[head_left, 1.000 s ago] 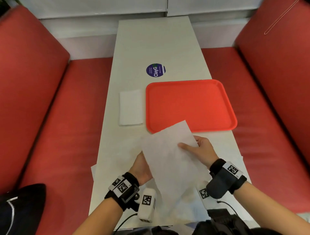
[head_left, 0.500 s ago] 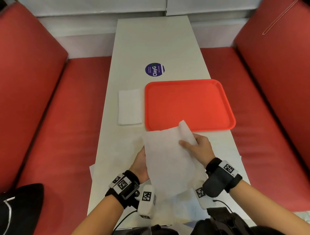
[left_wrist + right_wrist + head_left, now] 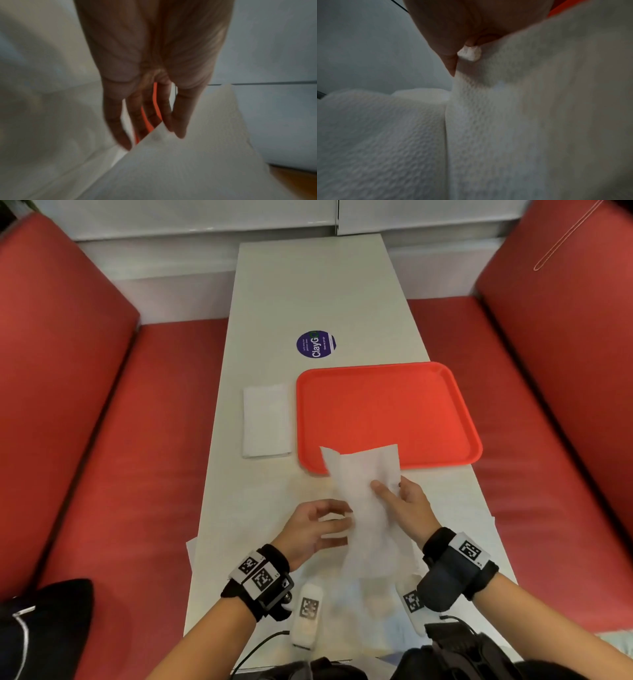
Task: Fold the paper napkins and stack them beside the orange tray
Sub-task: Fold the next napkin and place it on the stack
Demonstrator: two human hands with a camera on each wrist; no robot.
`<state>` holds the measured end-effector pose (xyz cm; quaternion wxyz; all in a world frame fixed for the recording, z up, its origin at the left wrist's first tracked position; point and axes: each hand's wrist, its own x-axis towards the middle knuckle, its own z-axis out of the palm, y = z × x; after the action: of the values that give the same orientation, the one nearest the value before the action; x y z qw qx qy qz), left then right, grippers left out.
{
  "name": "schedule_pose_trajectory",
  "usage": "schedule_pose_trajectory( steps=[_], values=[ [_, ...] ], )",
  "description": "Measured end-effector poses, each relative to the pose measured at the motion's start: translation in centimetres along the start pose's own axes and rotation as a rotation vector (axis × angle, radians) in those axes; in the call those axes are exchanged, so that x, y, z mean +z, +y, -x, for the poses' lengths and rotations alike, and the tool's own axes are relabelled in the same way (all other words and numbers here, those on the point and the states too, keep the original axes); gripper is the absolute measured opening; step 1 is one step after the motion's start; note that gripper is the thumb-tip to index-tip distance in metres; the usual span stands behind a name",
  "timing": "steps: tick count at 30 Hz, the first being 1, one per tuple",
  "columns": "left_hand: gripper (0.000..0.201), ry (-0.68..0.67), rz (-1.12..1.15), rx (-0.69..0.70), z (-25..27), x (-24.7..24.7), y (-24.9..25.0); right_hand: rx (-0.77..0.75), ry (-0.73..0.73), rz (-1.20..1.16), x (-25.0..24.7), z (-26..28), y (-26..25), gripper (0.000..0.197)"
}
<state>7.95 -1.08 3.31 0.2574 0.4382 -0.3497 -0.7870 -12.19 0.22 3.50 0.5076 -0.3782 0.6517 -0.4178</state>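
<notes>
A white paper napkin (image 3: 364, 501) hangs lengthways in the air above the near table, its top edge over the front rim of the orange tray (image 3: 387, 412). My right hand (image 3: 400, 501) pinches its right side, thumb in front and fingers behind; the right wrist view shows the napkin (image 3: 522, 121) filling the frame. My left hand (image 3: 322, 525) holds the left edge, thumb over the napkin (image 3: 197, 155) and fingers (image 3: 120, 128) reaching behind it. A folded napkin stack (image 3: 267, 421) lies just left of the tray.
Several loose unfolded napkins (image 3: 359, 611) lie on the white table (image 3: 318, 289) under my wrists. A round purple sticker (image 3: 315, 344) sits beyond the tray. Red bench seats (image 3: 144, 474) run along both sides, and a black bag (image 3: 44, 628) rests at the near left.
The napkin has narrowed from a wide tilted sheet to a long upright strip. My left hand came out from behind it to its left edge. My right hand kept its pinch and moved slightly left.
</notes>
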Motion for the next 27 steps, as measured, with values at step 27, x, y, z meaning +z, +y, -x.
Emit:
schedule_pose_trajectory(
  steps=[27],
  values=[
    [0.047, 0.475, -0.665, 0.180, -14.1, -18.3, 14.7, 0.190, 0.133, -0.021, -3.5, -2.3, -1.0, 0.018]
  ],
)
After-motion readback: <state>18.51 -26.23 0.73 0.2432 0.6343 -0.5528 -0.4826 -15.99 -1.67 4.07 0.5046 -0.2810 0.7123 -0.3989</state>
